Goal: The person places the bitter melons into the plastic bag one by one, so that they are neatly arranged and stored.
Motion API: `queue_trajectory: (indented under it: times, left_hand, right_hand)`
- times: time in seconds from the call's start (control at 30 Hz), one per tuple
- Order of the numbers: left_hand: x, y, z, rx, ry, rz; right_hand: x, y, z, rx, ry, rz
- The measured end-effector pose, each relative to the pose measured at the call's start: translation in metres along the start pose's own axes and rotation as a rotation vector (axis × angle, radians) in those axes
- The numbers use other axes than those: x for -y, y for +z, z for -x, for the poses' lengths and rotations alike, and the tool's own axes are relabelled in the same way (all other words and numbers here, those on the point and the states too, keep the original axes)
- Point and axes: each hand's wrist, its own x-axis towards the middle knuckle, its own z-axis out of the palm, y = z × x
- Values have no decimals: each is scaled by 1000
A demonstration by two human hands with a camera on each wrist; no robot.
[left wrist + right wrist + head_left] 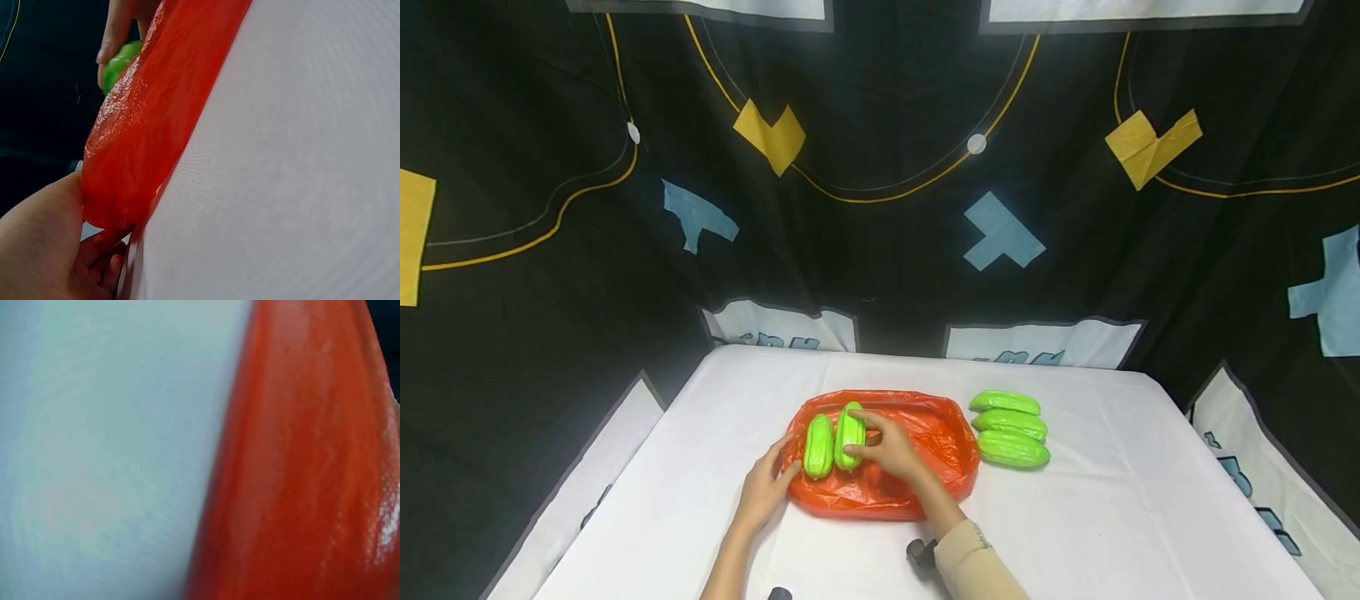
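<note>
Pinching a bright green piece (849, 439) between thumb and fingers of the right hand (887, 446), over the left part of the red plastic container (868, 507), just beside a second green piece (818, 447) lying inside! Gripping the container's left edge with the left hand (762, 487). And across to three more green pieces (1010, 422), side by side on the white table (1112, 500), just right of the container.

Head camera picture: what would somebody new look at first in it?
Probably the shiny red container near the middle of the white table, with one bright green piece at its left end. Next to that, the fingers of the right hand hold another green piece. Three more green pieces in a row right of the container also stand out.
</note>
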Motion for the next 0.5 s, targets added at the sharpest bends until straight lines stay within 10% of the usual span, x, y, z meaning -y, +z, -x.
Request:
queue_trajectory:
  times: [0.5]
  left_hand:
    - [-1,0,0,-6,15,-23]
  right_hand:
    - [-5,8,-1,35,23,105]
